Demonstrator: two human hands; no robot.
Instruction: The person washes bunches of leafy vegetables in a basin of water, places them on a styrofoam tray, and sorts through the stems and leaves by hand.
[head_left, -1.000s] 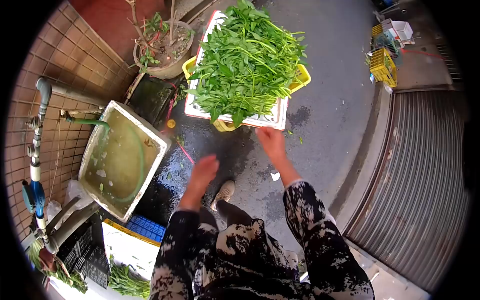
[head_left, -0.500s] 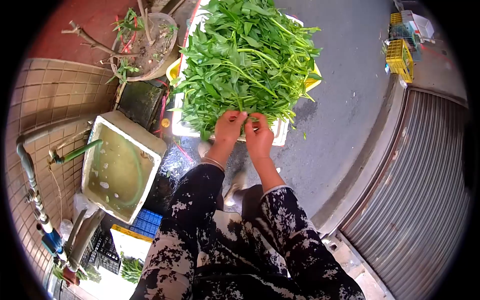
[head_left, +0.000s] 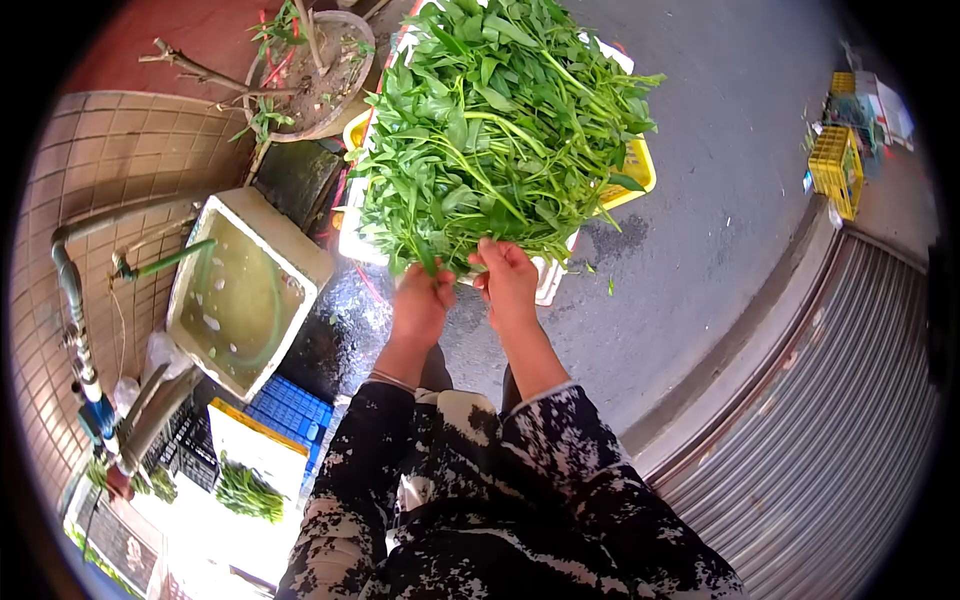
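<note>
The left hand (head_left: 418,305) pinches a leaf at the near edge of the leafy greens (head_left: 500,140); the right hand (head_left: 510,285), just beside it, has its fingers bent against the same edge, grip on any stem undetermined. The greens lie heaped directly beyond both hands on a white tray (head_left: 549,283), with a yellow tub (head_left: 643,178) beneath. Left of the hands stands a water-filled box (head_left: 285,235); well to their right, a yellow crate (head_left: 838,170).
</note>
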